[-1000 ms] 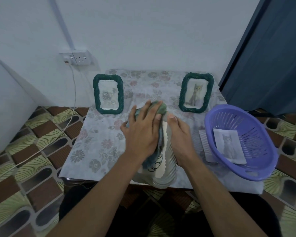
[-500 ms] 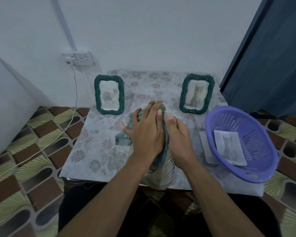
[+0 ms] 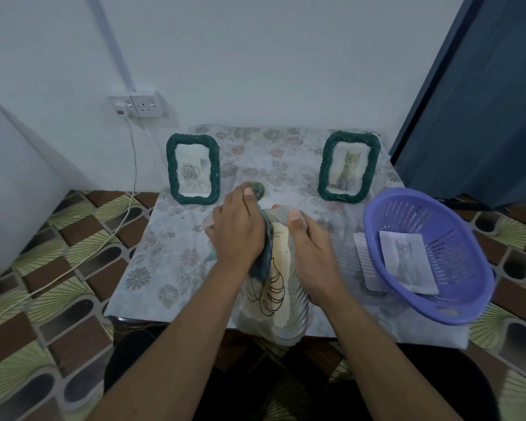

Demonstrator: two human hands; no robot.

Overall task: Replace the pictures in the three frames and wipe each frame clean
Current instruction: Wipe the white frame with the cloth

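Wiping of the near-centre frame: the left hand, gripping the bunched teal cloth, has slid off the face to the left edge of the clear ribbed frame lying on the table. The right hand clasps its right edge. The leaf picture is now uncovered, so the face is probably wiped and the edges are in progress

The left front of the table is open tablecloth, and a gap runs along the back between the two upright frames, the left green frame and the right green frame. The middle front is filled by the left hand gripping a cloth and the right hand gripping the ribbed frame, which overhangs the near edge. The purple basket blocks the right front corner, with paper sheets just beside it.
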